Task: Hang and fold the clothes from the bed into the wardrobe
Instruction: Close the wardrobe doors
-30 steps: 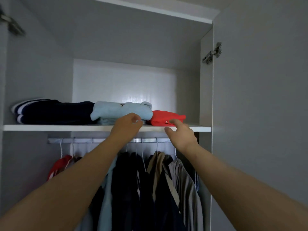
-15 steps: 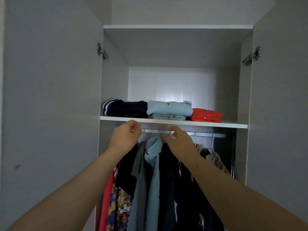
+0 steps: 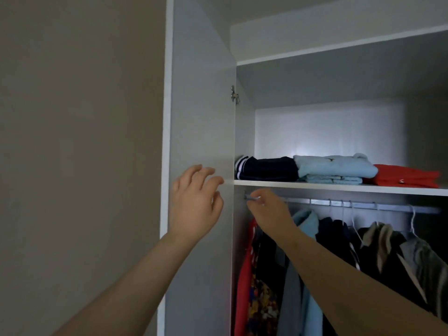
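The wardrobe stands open, and its white shelf [image 3: 339, 186] carries three folded piles: navy with white stripes [image 3: 266, 169], light blue [image 3: 334, 166] and red [image 3: 407, 176]. Below the shelf, several garments hang on the rail [image 3: 363, 205], among them a light blue top [image 3: 306, 220] and a red piece [image 3: 243, 275]. My left hand [image 3: 194, 204] hovers in front of the open left door [image 3: 201, 112], fingers loosely spread and holding nothing. My right hand [image 3: 269, 212] reaches to the rail's left end. Its fingertips are at a metal piece there, and its grip is hidden.
A plain beige wall [image 3: 72, 141] fills the left side. The left door's edge juts toward me, with a metal hinge [image 3: 234, 94] at the top. White wire hangers [image 3: 412, 221] show at the right of the rail.
My view has swung left, so the wardrobe now sits to the right. Both hands left the folded piles and dropped below the shelf; the left hand moved out in front of the door.
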Demonstrator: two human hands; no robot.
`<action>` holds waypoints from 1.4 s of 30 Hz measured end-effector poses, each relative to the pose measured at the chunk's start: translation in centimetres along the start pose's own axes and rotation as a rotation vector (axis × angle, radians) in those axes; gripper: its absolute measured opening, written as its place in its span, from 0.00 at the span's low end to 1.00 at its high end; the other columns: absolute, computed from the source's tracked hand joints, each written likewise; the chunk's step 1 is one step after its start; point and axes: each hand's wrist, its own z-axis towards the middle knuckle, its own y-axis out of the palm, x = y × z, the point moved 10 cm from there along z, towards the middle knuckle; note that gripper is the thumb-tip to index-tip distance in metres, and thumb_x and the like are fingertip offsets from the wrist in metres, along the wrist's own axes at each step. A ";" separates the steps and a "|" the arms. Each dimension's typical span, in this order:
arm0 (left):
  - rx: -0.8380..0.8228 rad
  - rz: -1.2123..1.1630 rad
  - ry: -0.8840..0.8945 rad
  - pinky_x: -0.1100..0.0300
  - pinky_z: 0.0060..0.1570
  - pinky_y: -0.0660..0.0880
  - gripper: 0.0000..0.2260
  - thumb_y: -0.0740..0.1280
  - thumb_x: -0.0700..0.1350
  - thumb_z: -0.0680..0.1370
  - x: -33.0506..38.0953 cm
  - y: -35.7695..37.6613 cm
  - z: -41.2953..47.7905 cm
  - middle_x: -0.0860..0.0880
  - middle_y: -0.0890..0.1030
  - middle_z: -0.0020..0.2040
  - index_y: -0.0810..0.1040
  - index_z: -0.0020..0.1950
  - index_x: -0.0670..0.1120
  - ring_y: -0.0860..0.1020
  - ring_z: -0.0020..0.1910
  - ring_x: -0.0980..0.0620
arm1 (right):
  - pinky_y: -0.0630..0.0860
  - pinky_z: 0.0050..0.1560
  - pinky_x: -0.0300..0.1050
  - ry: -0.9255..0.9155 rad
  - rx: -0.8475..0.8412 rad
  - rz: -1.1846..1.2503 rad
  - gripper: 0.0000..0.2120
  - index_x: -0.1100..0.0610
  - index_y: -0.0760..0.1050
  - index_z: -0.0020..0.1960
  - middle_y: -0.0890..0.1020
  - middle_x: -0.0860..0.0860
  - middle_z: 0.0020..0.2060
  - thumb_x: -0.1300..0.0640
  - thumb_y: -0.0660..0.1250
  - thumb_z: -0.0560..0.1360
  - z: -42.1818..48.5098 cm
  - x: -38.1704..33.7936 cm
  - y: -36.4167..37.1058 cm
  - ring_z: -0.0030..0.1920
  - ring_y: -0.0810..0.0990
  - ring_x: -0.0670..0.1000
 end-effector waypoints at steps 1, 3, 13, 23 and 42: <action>0.050 0.074 0.009 0.47 0.55 0.70 0.12 0.70 0.37 0.66 -1.0 -0.8 -0.5 0.42 0.80 0.57 0.82 0.49 0.44 0.75 0.60 0.38 | 0.69 0.45 0.42 -0.006 0.002 0.005 0.09 0.54 0.72 0.57 0.75 0.48 0.43 0.55 0.61 0.77 0.0 -0.6 1.1 0.44 0.75 0.48; 0.015 0.091 -0.101 0.43 0.61 0.67 0.18 0.70 0.37 0.67 -3.7 -0.8 -1.2 0.36 0.72 0.66 0.79 0.57 0.42 0.68 0.66 0.33 | 0.67 0.40 0.37 -0.016 0.008 0.034 0.09 0.54 0.72 0.56 0.73 0.47 0.43 0.56 0.61 0.77 0.0 -1.3 2.6 0.39 0.72 0.43; -0.063 -0.342 -0.635 0.62 0.39 0.65 0.25 0.64 0.37 0.72 -10.8 1.7 -4.4 0.42 0.82 0.48 0.69 0.69 0.47 0.79 0.47 0.41 | 0.68 0.30 0.26 0.049 0.029 0.041 0.06 0.57 0.73 0.53 0.76 0.49 0.41 0.59 0.60 0.78 -1.0 0.2 4.4 0.35 0.71 0.41; -0.202 -0.783 -0.263 0.62 0.55 0.73 0.20 0.62 0.33 0.75 3.9 6.5 -2.9 0.44 0.80 0.58 0.74 0.65 0.43 0.78 0.54 0.49 | 0.68 0.39 0.31 0.220 0.206 -0.059 0.11 0.62 0.74 0.58 0.77 0.57 0.52 0.61 0.61 0.78 -3.8 7.2 -5.1 0.46 0.76 0.50; -0.695 -0.905 0.100 0.55 0.61 0.69 0.21 0.63 0.43 0.77 32.9 17.4 -0.1 0.46 0.72 0.67 0.67 0.70 0.48 0.72 0.62 0.48 | 0.71 0.51 0.44 0.472 0.512 -0.480 0.13 0.57 0.74 0.60 0.79 0.57 0.55 0.59 0.59 0.77 -14.6 14.4 -33.6 0.54 0.77 0.58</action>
